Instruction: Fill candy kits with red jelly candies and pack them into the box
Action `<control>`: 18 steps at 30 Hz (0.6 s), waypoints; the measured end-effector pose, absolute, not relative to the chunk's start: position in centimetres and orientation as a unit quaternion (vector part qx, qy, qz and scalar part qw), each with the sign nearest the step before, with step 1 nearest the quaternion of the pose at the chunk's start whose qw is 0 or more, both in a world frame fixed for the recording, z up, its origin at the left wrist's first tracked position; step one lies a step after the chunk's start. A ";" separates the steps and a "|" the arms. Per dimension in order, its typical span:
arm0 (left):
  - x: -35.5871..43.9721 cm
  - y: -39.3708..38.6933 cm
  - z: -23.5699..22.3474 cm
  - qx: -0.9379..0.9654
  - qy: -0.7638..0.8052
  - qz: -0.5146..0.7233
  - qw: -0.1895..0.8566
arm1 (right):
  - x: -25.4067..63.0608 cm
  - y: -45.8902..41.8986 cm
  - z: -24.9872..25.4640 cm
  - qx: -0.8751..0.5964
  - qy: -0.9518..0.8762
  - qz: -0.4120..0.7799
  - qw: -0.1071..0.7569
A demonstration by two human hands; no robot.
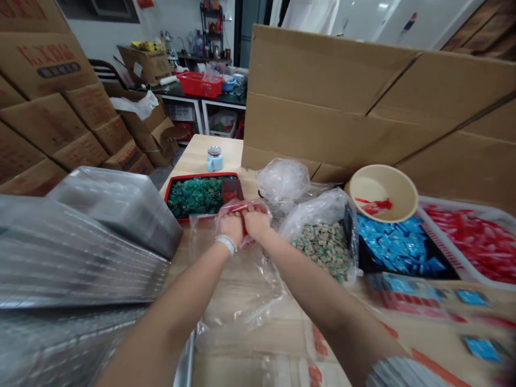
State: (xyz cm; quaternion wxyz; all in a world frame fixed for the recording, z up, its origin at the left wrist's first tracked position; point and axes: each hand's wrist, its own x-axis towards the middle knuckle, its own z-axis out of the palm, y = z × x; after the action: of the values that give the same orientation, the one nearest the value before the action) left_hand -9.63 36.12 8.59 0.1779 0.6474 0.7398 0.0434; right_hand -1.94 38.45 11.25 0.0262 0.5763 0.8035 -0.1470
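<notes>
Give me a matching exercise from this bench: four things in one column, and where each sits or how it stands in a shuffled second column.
Things:
1. Cream bowl
2. Clear bag
3. Green pieces
4. Blue packets

Places and states:
A. In a black tray
B. In a red tray
C. Gripped by the left hand and right hand
D. Tilted, holding red strips

Pairs: 1-D, 2-C, 3-B, 4-A.

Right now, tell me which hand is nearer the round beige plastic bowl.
Right hand: nearer, left of the bowl. Left hand: farther, past the right hand on the same side.
</notes>
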 end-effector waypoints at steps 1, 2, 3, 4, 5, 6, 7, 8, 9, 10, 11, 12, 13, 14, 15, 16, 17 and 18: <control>-9.9 35.9 8.3 0.646 0.739 0.051 0.185 | -1.8 38.5 10.6 0.579 0.801 -0.151 0.029; -10.2 35.7 8.2 0.646 0.735 0.063 0.195 | -1.5 38.5 10.2 0.578 0.800 -0.157 0.034; -10.5 35.5 8.2 0.647 0.730 0.078 0.206 | -1.1 38.5 9.9 0.577 0.799 -0.166 0.041; -10.8 35.3 8.2 0.648 0.724 0.098 0.214 | -0.6 38.5 9.8 0.575 0.798 -0.176 0.044; -11.2 35.2 8.3 0.649 0.717 0.123 0.223 | -0.1 38.5 9.9 0.571 0.798 -0.185 0.043; -11.5 35.1 8.5 0.649 0.709 0.152 0.232 | 0.3 38.5 10.2 0.567 0.800 -0.193 0.038; -11.9 35.0 8.8 0.650 0.699 0.179 0.240 | 0.7 38.4 10.5 0.562 0.802 -0.200 0.029; -12.3 35.0 9.1 0.646 0.688 0.212 0.254 | 1.1 38.2 10.9 0.558 0.804 -0.205 0.021; -12.6 34.9 9.4 0.636 0.674 0.252 0.281 | 1.4 38.0 11.3 0.554 0.806 -0.208 0.009; -12.8 34.7 9.8 0.615 0.656 0.296 0.321 | 1.6 37.7 11.7 0.549 0.808 -0.212 -0.011; -13.0 34.6 10.2 0.585 0.636 0.341 0.370 | 1.7 37.3 12.1 0.545 0.808 -0.219 -0.044; -13.2 34.3 10.6 0.548 0.612 0.379 0.425 | 1.8 36.9 12.4 0.538 0.805 -0.233 -0.091; -13.2 34.0 11.0 0.512 0.583 0.409 0.480 | 1.8 36.4 12.7 0.528 0.797 -0.254 -0.147; -13.2 33.7 11.4 0.481 0.555 0.426 0.528 | 1.8 35.9 12.8 0.511 0.785 -0.286 -0.204; -13.1 33.3 11.7 0.461 0.534 0.430 0.564 | 1.8 35.4 12.9 0.491 0.769 -0.323 -0.253; -12.9 33.0 12.1 0.447 0.519 0.428 0.590 | 1.7 35.0 12.8 0.476 0.748 -0.362 -0.289; -12.7 32.6 12.4 0.437 0.509 0.424 0.608 | 1.7 34.7 12.8 0.468 0.723 -0.400 -0.313; -12.5 32.3 12.6 0.429 0.504 0.422 0.620 | 1.7 34.5 12.7 0.467 0.693 -0.439 -0.329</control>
State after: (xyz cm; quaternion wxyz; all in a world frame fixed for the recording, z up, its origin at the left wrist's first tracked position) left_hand -12.53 32.33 12.65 0.6196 0.4291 0.5041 0.4218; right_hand 1.68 34.47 12.72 -0.3287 0.4675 0.6935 -0.4388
